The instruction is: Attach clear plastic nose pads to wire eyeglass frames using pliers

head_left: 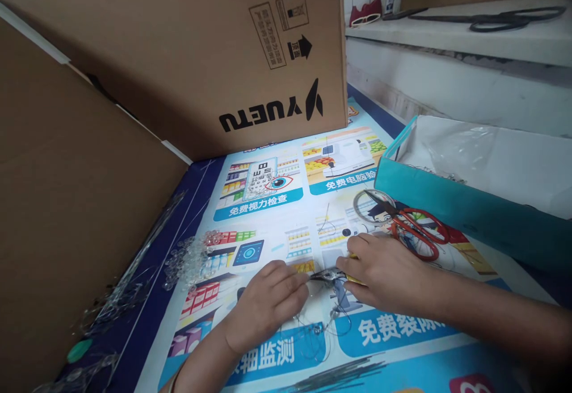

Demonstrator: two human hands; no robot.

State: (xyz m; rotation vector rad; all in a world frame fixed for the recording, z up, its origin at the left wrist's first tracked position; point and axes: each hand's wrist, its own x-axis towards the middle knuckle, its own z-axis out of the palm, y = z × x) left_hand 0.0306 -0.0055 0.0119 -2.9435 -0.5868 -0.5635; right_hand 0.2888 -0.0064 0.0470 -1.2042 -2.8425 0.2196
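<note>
My right hand (386, 271) is closed around the yellow handles of a pair of pliers (328, 274), whose jaws point left. The tips of the jaws meet the fingertips of my left hand (273, 299), which pinch thin wire; the exact spot of the grip is hidden behind the fingers. From there, loops of thin wire with clear beads (333, 314) hang down onto the printed sheet. Beyond my right hand lie red-handled scissors (420, 232), partly over a round spool (372, 207). A heap of clear beads (187, 259) lies left of my left hand.
Cardboard panels (179, 53) stand at the back and left. A teal box (465, 208) with a plastic bag sits at the right. Cut wire pieces (339, 374) lie in front, and long wires (134, 262) along the left. A ledge (447, 36) holds large dark shears (500, 19).
</note>
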